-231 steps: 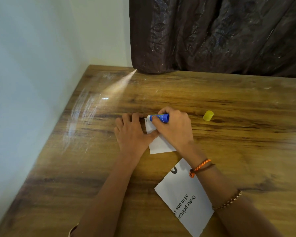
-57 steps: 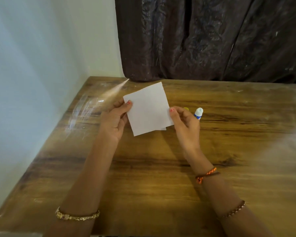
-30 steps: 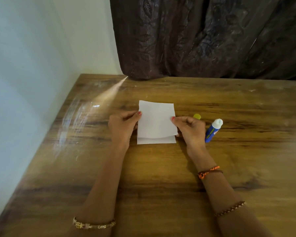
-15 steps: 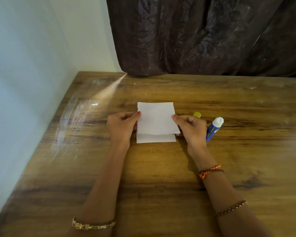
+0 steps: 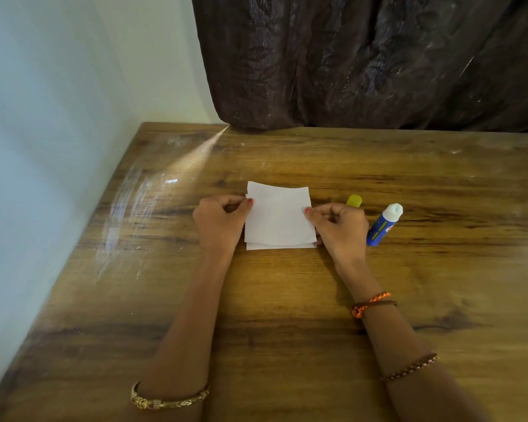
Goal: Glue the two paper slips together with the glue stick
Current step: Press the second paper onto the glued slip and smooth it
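Slips: upper slip point(image 5: 279, 216) laid over lower slip point(image 5: 279, 246) on table point(image 5: 287, 300), nearly aligned.
Left hand point(image 5: 218, 222): pinching left edge.
Right hand point(image 5: 339, 228): pinching right edge.
Glue stick point(image 5: 383, 225): uncapped, lying just right.
Left: likely pressing flat.

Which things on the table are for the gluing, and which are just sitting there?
For the gluing:
top paper slip, pinched by the left hand and the right hand
bottom paper slip, peeking out underneath
glue stick, uncapped, lying beside the right hand
yellow cap

Just there:
wooden table
dark curtain
bracelets
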